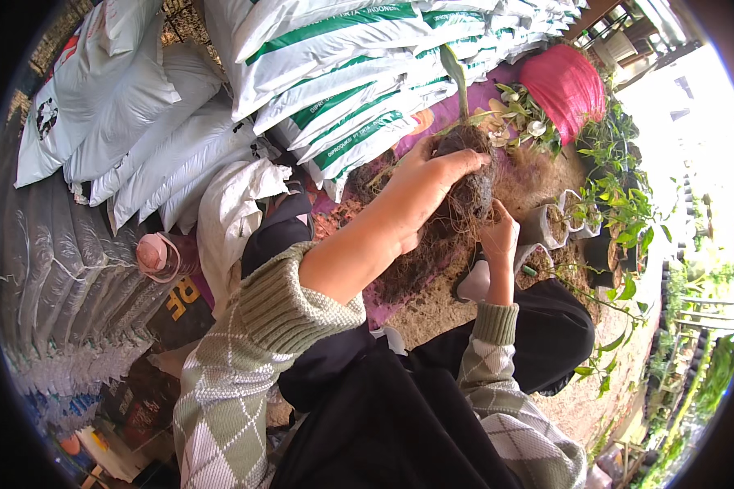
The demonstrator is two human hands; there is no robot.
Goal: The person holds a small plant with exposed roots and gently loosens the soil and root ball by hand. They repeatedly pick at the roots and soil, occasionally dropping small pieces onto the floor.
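Observation:
My left hand (440, 171) is closed round the dark root ball (472, 189) of an uprooted plant, thumb across its front. From the top of the ball rises a green stem with a long leaf (455, 68). At the bottom of the ball my right hand (498, 233) has its fingers on the thin hanging roots (465, 225). Below them, loose soil and root bits (404, 275) lie on a purple printed sheet (379, 312). How firmly the right fingers pinch the roots is partly hidden.
White and green sacks (342, 79) are piled ahead, with more white sacks (134, 134) at left. A pink jug (153, 253) stands by bundled dark plastic (61, 275). Right are a red sack (563, 91), potted plants (624, 202) and white grow bags (544, 225).

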